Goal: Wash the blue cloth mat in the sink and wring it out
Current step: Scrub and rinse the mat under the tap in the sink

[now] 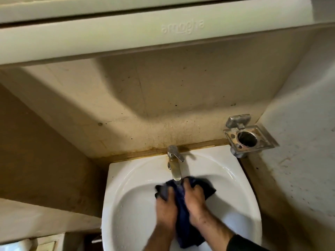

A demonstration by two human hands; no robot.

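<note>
The dark blue cloth mat is bunched up over the white sink, right under the spout of the metal tap. My left hand grips its left side, fingers curled into the fabric. My right hand grips the right side the same way. Both hands sit close together with a fold of cloth between them. A loose end of the mat hangs down between my forearms toward the basin's front. Whether water runs from the tap I cannot tell.
A metal wall holder with a round hole sticks out at the sink's back right. A white cabinet overhangs above. Stained beige walls close in on the left and right of the basin.
</note>
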